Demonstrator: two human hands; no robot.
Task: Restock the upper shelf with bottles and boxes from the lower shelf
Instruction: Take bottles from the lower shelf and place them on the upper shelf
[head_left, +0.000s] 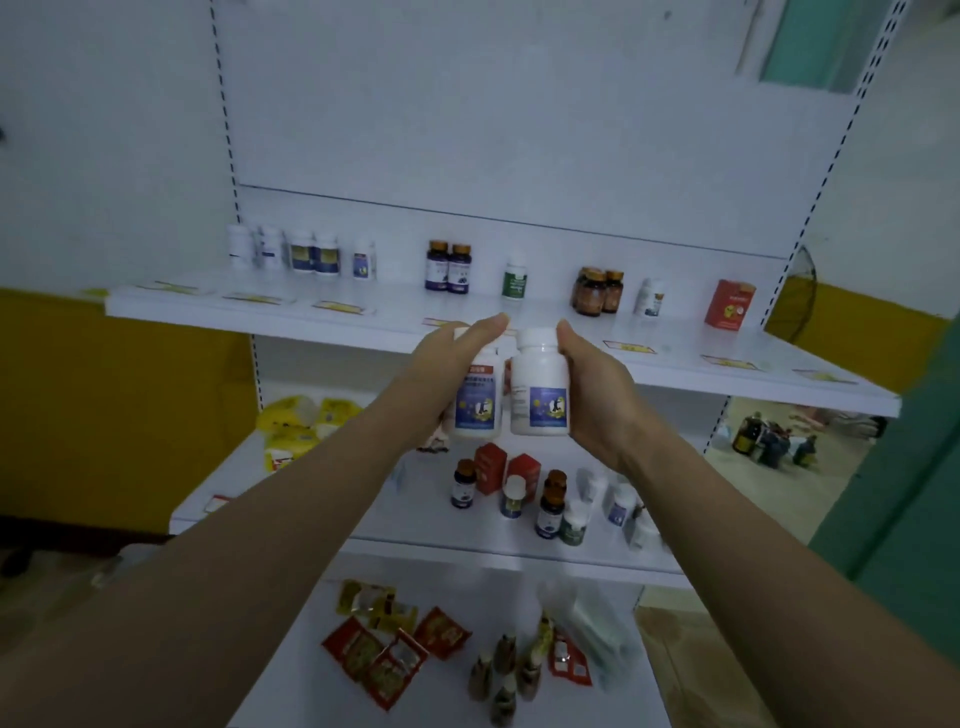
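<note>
As the left hand (447, 364) grips the left bottle (475, 410) and the right hand (597, 395) the right bottle (540, 384), a green bottle (514, 278) (upper shelf (363, 322)) stands directly beyond.

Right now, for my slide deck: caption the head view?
Left hand grips one white bottle, right hand the other bottle, before the upper shelf.
</note>
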